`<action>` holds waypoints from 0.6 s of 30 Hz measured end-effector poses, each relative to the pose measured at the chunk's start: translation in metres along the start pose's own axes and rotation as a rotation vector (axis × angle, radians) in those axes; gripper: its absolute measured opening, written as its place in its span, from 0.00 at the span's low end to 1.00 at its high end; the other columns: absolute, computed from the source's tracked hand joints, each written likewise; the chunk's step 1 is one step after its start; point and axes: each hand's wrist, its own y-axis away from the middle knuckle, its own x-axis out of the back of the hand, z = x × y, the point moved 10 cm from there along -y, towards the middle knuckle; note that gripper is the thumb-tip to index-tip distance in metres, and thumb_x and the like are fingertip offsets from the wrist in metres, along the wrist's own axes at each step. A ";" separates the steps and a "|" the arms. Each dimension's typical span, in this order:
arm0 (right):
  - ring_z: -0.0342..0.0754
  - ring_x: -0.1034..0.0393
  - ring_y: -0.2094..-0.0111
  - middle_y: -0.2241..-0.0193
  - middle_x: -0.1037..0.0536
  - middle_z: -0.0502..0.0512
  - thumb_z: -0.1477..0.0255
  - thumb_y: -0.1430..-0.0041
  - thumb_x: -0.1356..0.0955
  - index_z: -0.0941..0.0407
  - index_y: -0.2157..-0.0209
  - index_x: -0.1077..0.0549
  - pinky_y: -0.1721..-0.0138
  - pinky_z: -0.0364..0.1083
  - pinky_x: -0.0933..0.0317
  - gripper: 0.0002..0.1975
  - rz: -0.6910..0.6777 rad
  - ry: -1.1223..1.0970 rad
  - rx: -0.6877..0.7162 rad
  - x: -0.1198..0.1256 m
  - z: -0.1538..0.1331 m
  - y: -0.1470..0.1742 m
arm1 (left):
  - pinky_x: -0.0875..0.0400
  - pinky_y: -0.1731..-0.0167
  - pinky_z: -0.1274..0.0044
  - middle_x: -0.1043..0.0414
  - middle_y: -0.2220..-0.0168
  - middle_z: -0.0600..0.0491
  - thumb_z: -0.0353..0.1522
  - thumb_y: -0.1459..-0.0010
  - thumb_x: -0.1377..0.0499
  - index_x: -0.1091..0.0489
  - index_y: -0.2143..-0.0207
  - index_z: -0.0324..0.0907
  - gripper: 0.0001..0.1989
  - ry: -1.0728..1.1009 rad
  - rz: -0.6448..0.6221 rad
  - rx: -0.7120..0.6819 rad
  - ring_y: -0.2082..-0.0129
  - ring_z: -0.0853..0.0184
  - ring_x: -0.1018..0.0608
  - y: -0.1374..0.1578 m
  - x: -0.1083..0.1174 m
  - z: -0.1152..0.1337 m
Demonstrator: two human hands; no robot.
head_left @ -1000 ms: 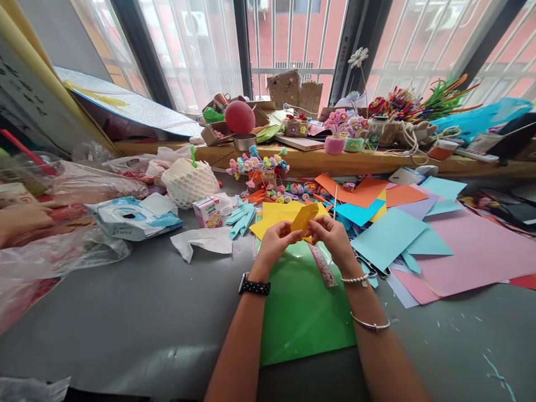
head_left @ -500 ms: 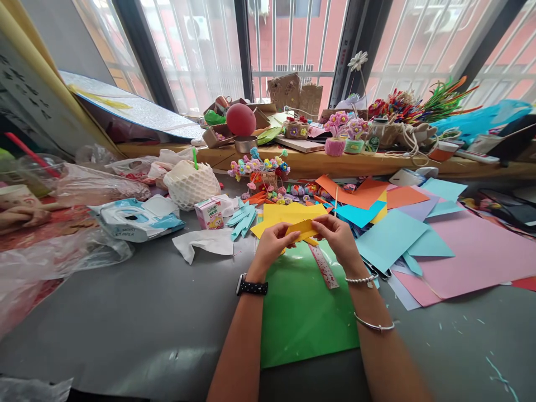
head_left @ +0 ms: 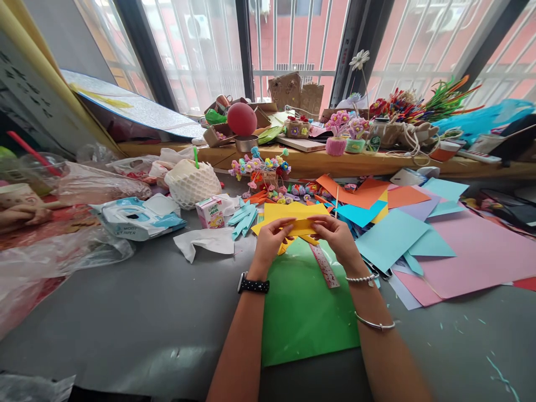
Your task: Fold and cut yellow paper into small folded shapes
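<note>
A small folded piece of yellow paper (head_left: 302, 226) is held up between my two hands. My left hand (head_left: 271, 241) pinches its left end, and my right hand (head_left: 335, 234) pinches the right end. Behind it lies a larger yellow sheet (head_left: 285, 210). Below my hands a green sheet (head_left: 310, 312) is spread on the grey table (head_left: 167, 324). On the green sheet rests a narrow patterned strip, perhaps a ruler (head_left: 324, 267), its upper end near the yellow paper.
Light blue sheets (head_left: 391, 237) and a large pink sheet (head_left: 481, 251) lie to the right. On the left are a tissue (head_left: 205, 241), a small pink carton (head_left: 210, 214) and a wet-wipe pack (head_left: 138, 218). Another person's hand (head_left: 23, 215) rests at the far left.
The yellow piece has tilted between my fingers, now showing a crease along its length. Both hands have shifted only slightly and still grip its ends.
</note>
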 end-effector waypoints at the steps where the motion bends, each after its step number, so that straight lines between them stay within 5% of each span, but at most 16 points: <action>1: 0.42 0.31 0.73 0.71 0.25 0.53 0.68 0.57 0.33 0.58 0.68 0.28 0.73 0.42 0.34 0.12 0.004 -0.006 0.003 0.000 0.000 0.000 | 0.38 0.81 0.83 0.28 0.67 0.53 0.34 0.55 0.42 0.29 0.65 0.41 0.13 0.010 -0.003 0.004 0.80 0.76 0.28 0.000 0.000 0.000; 12: 0.41 0.32 0.75 0.73 0.25 0.51 0.71 0.58 0.34 0.57 0.73 0.27 0.72 0.43 0.35 0.08 0.025 -0.041 0.051 0.004 -0.005 0.001 | 0.34 0.76 0.84 0.28 0.68 0.53 0.33 0.57 0.41 0.28 0.69 0.41 0.10 0.172 -0.037 0.162 0.77 0.77 0.28 0.007 -0.005 -0.006; 18: 0.43 0.31 0.74 0.72 0.25 0.52 0.71 0.57 0.35 0.57 0.72 0.27 0.72 0.44 0.34 0.08 0.037 -0.005 0.092 0.004 -0.008 0.000 | 0.31 0.78 0.82 0.29 0.67 0.51 0.39 0.56 0.41 0.33 0.65 0.40 0.17 0.190 -0.016 0.246 0.77 0.72 0.26 0.008 -0.009 -0.011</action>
